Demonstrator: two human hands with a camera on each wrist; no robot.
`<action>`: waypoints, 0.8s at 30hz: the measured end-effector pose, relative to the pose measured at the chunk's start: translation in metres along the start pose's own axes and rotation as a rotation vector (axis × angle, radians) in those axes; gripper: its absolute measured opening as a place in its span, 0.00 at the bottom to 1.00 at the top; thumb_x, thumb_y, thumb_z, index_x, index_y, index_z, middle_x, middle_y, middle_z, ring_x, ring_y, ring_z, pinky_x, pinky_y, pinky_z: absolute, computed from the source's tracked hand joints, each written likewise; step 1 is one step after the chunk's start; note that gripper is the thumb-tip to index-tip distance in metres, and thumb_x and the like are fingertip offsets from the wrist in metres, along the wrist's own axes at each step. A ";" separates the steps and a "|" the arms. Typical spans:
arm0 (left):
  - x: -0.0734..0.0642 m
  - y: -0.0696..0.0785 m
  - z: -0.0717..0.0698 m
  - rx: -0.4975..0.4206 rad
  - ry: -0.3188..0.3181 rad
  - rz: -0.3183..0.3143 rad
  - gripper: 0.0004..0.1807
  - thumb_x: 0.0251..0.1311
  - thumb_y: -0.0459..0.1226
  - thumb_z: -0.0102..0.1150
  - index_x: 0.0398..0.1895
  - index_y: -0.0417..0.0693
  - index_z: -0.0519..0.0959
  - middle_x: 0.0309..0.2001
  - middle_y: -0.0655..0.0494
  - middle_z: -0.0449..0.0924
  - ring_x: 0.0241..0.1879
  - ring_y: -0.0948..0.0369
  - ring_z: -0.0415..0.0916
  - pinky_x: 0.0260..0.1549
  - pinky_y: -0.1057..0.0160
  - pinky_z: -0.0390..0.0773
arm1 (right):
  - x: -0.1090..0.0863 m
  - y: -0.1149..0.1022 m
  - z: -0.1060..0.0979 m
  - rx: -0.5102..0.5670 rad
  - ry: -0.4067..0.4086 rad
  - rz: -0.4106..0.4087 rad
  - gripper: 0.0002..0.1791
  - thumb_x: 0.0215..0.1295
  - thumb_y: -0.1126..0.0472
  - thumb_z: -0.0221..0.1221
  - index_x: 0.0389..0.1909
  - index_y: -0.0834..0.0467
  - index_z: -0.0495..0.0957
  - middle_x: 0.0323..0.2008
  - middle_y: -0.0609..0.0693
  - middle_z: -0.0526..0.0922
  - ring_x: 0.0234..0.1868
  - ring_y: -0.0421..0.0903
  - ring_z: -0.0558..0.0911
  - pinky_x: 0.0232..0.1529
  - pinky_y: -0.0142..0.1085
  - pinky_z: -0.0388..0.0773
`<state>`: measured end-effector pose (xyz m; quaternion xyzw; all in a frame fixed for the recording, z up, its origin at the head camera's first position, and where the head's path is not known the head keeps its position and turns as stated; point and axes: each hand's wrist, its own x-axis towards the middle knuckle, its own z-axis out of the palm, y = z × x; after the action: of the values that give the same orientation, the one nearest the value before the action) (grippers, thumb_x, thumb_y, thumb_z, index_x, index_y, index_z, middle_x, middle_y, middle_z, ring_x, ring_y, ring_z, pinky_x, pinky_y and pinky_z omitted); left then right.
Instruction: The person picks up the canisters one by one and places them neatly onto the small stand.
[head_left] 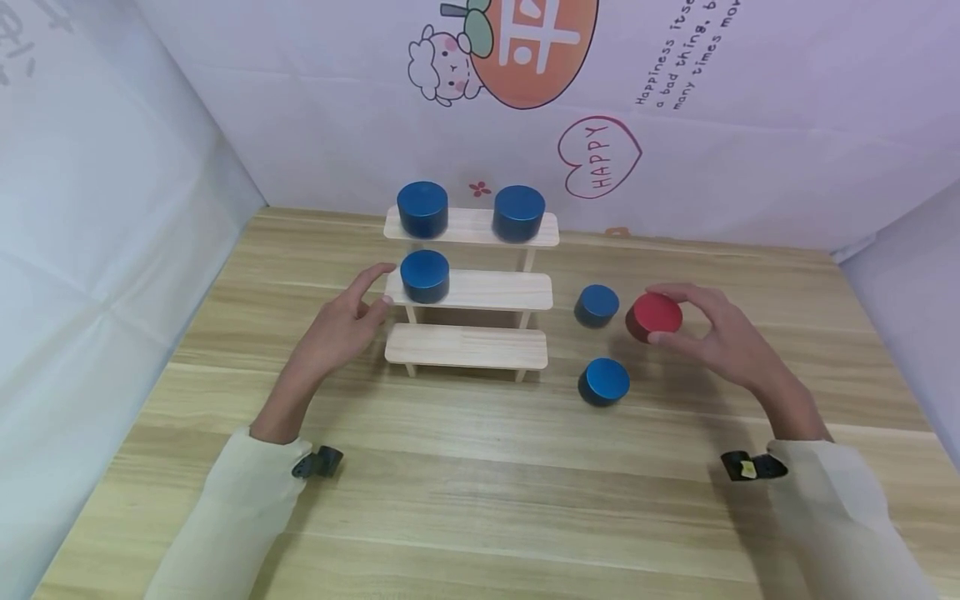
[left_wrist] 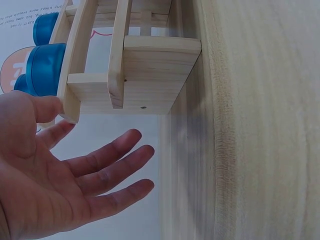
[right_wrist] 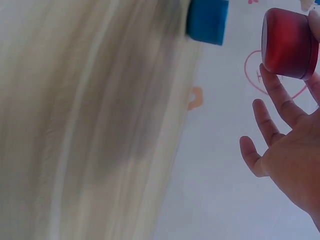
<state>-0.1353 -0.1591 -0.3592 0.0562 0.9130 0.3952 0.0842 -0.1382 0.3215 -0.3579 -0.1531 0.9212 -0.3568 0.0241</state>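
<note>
My right hand (head_left: 731,337) grips a red round tin (head_left: 656,317) between thumb and fingers, raised off the table in the right wrist view. Two blue tins, one behind (head_left: 597,305) and one in front (head_left: 604,382), stand on the table to its left. At the three-tier wooden stand (head_left: 467,346), my left hand (head_left: 341,329) pinches the left end of the middle shelf with thumb and index finger. Its other fingers spread loosely in the left wrist view. One blue tin (head_left: 425,277) sits at that shelf's left, and two more, left (head_left: 423,210) and right (head_left: 518,214), are on the top shelf.
The wooden tabletop (head_left: 480,483) extends in front of the stand. A white printed cloth (head_left: 322,125) hangs close behind it, with more white cloth at the left side (head_left: 90,250) and right side (head_left: 907,258).
</note>
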 end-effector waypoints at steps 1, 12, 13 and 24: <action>0.000 0.000 0.000 -0.001 0.000 0.002 0.29 0.78 0.51 0.40 0.79 0.67 0.54 0.39 0.40 0.79 0.25 0.51 0.70 0.22 0.58 0.68 | 0.001 -0.003 0.000 -0.003 0.001 -0.003 0.33 0.60 0.56 0.71 0.67 0.53 0.74 0.64 0.54 0.73 0.66 0.58 0.62 0.57 0.68 0.59; 0.000 -0.001 -0.001 0.001 -0.001 0.013 0.29 0.78 0.51 0.40 0.79 0.66 0.54 0.31 0.40 0.76 0.21 0.53 0.67 0.20 0.59 0.66 | 0.004 -0.020 0.005 0.001 -0.007 -0.002 0.33 0.60 0.55 0.71 0.66 0.55 0.74 0.65 0.56 0.71 0.66 0.59 0.62 0.57 0.68 0.60; 0.000 -0.001 -0.001 0.004 0.000 0.015 0.29 0.78 0.51 0.40 0.79 0.66 0.54 0.32 0.40 0.77 0.21 0.53 0.67 0.20 0.59 0.66 | 0.005 -0.021 0.005 0.001 -0.006 -0.003 0.33 0.60 0.55 0.71 0.65 0.55 0.74 0.65 0.56 0.72 0.66 0.59 0.62 0.57 0.68 0.60; 0.001 -0.002 -0.001 0.003 0.002 0.024 0.29 0.78 0.50 0.41 0.79 0.65 0.55 0.30 0.42 0.76 0.21 0.53 0.68 0.20 0.59 0.67 | 0.009 -0.029 0.010 -0.009 -0.003 -0.012 0.33 0.60 0.54 0.71 0.66 0.55 0.73 0.65 0.55 0.72 0.66 0.59 0.63 0.56 0.67 0.63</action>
<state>-0.1366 -0.1611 -0.3602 0.0671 0.9129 0.3949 0.0785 -0.1377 0.2920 -0.3458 -0.1591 0.9218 -0.3527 0.0229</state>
